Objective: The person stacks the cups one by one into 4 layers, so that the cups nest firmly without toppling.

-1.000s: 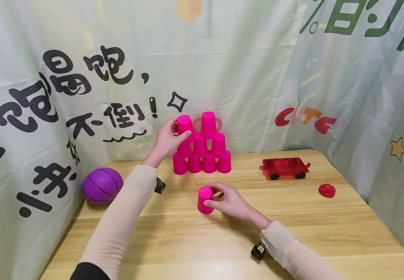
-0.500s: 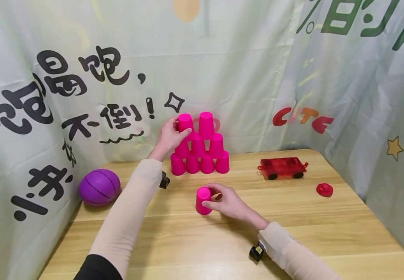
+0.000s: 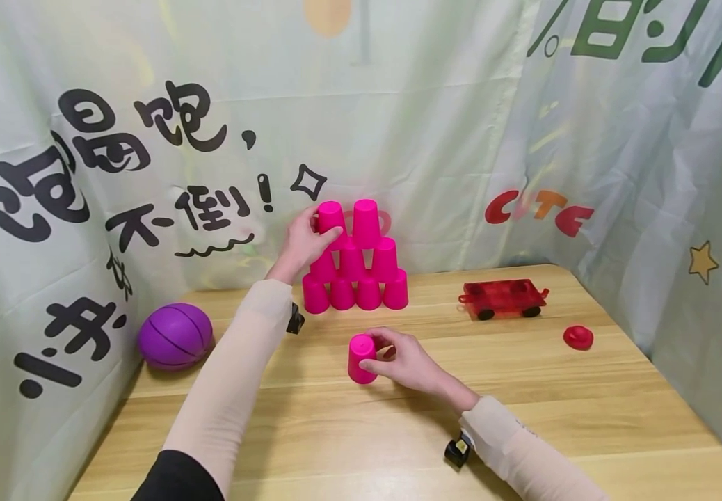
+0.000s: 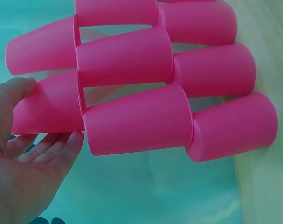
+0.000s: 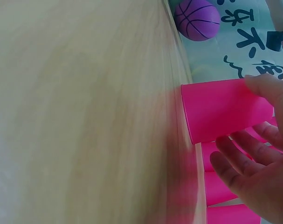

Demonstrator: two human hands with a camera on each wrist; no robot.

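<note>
Upside-down pink cups are stacked as a pyramid (image 3: 342, 293) at the back of the table. On its third tier, my left hand (image 3: 303, 243) grips the left cup (image 3: 330, 217) between thumb and fingers. That cup (image 4: 50, 105) appears to rest on the tier below in the left wrist view. Beside it sits the other top cup (image 3: 366, 224). Nearer to me, my right hand (image 3: 407, 362) holds a separate pink cup (image 3: 359, 355) upright, base up, at the table surface. In the right wrist view the thumb and fingers lie along opposite sides of this cup (image 5: 225, 109).
A purple ball (image 3: 176, 337) lies at the table's left edge. On the right stand a red toy wagon (image 3: 503, 299) and a small red hat-shaped piece (image 3: 578, 337). A printed cloth (image 3: 423, 139) hangs close behind the pyramid and along both sides.
The cup in my left hand has shifted slightly right, closer to the other top cup, and stands straighter. My right hand stays on its cup. The head view has drifted slightly.
</note>
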